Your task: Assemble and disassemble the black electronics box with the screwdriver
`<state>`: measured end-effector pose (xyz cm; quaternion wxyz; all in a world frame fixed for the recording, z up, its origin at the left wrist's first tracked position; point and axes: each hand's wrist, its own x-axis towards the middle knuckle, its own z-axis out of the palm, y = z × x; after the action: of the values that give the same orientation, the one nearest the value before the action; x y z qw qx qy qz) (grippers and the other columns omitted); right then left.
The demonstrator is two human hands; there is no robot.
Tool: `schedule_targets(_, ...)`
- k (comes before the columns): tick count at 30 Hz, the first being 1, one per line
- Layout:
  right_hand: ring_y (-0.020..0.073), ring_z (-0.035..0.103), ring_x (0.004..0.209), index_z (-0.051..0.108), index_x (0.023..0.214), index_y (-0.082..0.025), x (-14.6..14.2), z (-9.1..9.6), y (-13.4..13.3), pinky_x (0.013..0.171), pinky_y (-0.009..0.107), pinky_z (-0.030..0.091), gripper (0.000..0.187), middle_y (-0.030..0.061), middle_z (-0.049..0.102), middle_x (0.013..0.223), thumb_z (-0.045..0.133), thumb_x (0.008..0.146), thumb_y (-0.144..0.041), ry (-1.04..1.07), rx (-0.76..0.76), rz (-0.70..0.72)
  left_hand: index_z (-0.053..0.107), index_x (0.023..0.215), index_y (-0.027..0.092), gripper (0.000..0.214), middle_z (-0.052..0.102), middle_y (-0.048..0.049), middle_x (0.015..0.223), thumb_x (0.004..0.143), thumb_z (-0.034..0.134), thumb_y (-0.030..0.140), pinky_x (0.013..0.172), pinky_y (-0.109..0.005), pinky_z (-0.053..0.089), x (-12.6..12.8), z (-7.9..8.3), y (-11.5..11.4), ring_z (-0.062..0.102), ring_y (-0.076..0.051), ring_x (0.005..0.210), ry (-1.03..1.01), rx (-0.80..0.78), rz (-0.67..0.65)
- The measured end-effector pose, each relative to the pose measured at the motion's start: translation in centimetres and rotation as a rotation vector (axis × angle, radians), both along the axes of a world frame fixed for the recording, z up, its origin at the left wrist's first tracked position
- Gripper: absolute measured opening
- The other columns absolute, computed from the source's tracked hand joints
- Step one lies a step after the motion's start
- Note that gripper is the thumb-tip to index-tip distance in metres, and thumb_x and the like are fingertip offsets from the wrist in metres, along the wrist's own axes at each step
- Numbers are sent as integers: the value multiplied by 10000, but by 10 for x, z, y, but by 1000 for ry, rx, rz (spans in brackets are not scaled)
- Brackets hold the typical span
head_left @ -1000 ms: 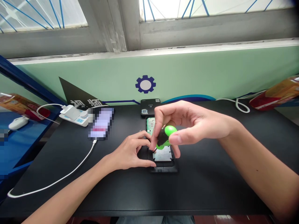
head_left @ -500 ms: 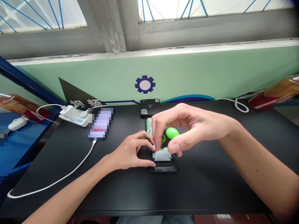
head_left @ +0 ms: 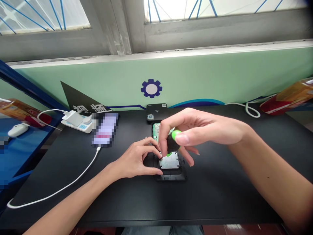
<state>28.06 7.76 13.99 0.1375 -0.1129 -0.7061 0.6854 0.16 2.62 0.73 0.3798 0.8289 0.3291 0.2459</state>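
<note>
A stubby black-and-green screwdriver handle [head_left: 173, 144] is pinched between the thumb and fingers of my right hand [head_left: 195, 129], with its other fingers spread. The handle stands over an opened black device casing [head_left: 171, 177]; its tip is hidden. Inside the casing are a green circuit board [head_left: 156, 130], partly covered by my right hand, and a silver metal plate [head_left: 169, 162]. My left hand [head_left: 137, 158] steadies the casing from its left side, fingertips by the plate's upper left corner and thumb on the lower left edge.
Behind the casing lies a black cover [head_left: 156, 112] with labels. To the left are a phone [head_left: 105, 129] on a white cable [head_left: 80, 178] and a white power strip with a plug [head_left: 77, 121]. A white cord [head_left: 253, 112] and a bottle [head_left: 288, 98] are at the right.
My right hand has turned the screwdriver handle; its thumb has moved over the green end and the lower fingers have spread out to the right. My left hand stays put.
</note>
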Motion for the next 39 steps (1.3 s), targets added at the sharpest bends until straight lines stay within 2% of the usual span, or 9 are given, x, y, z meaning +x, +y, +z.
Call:
schedule_targets(7, 149, 800, 690, 843, 1225, -157, 2, -3, 5, 585, 218, 540, 272, 114, 854, 1182, 814, 1081, -385, 35, 57, 8, 848, 1067, 217, 460, 603, 22, 881, 813, 1046, 545, 686, -279, 492, 1, 4, 0, 526, -124, 702, 13, 7, 11)
schedule_targets(12, 193, 778, 793, 872, 1113, -163, 3, -5, 5, 676, 262, 607, 338, 102, 867, 1065, 1019, 898, -380, 16, 89, -55, 838, 1100, 221, 475, 641, 6, 934, 816, 1041, 543, 672, -268, 487, 1, 4, 0, 558, -134, 733, 34, -26, 16)
schedule_targets(15, 241, 806, 936, 836, 1090, -165, 2, -6, 3, 729, 279, 653, 401, 111, 868, 1080, 1070, 835, -366, 7, 26, -94, 846, 1086, 217, 467, 648, -5, 969, 813, 1045, 539, 666, -263, 476, 1, 3, -1, 567, -135, 747, 29, -20, 18)
schedule_targets(19, 185, 792, 784, 765, 1052, -160, -1, -7, -1, 627, 245, 670, 439, 92, 860, 1064, 1093, 799, -306, 40, -105, -99, 854, 1067, 224, 440, 674, -22, 1064, 812, 1051, 524, 671, -264, 474, 0, 2, 0, 556, -124, 750, 7, -13, 13)
schedule_targets(23, 124, 733, 645, 783, 1070, -162, -2, -6, 0, 536, 189, 619, 355, 56, 827, 1027, 1049, 853, -253, 72, -90, -85, 850, 1085, 230, 453, 692, -21, 1055, 821, 1041, 546, 680, -266, 489, 0, 0, -1, 557, -123, 741, 7, -17, 10)
schedule_targets(29, 142, 718, 652, 849, 1124, -136, 2, -5, 2, 569, 231, 594, 286, 106, 817, 1065, 933, 978, -367, 10, -41, -48, 851, 1087, 222, 462, 703, -22, 1018, 824, 1038, 552, 728, -284, 504, 0, 3, 0, 579, -135, 750, 25, 10, 14)
schedule_targets(34, 216, 777, 828, 857, 1203, -112, 3, -4, 1, 623, 257, 612, 356, 172, 830, 1142, 849, 1037, -426, -15, -81, -20, 844, 1112, 236, 461, 737, -34, 1166, 824, 1039, 539, 749, -293, 504, 0, 5, 0, 603, -142, 795, 36, 11, 10)
schedule_targets(37, 272, 806, 983, 853, 1193, -114, 2, -4, 0, 636, 253, 636, 352, 189, 831, 1188, 896, 1000, -405, -11, -86, -39, 840, 1079, 227, 459, 718, -20, 1130, 817, 1042, 546, 705, -282, 478, 1, 5, 0, 538, -113, 724, 36, 22, 18)
schedule_targets(39, 260, 805, 950, 840, 1150, -121, 1, -5, 0, 633, 262, 662, 353, 183, 836, 1198, 955, 947, -385, -6, -86, -48, 834, 1066, 226, 453, 700, -12, 1087, 817, 1043, 542, 691, -275, 469, 1, 4, 0, 535, -114, 725, 34, 13, 18)
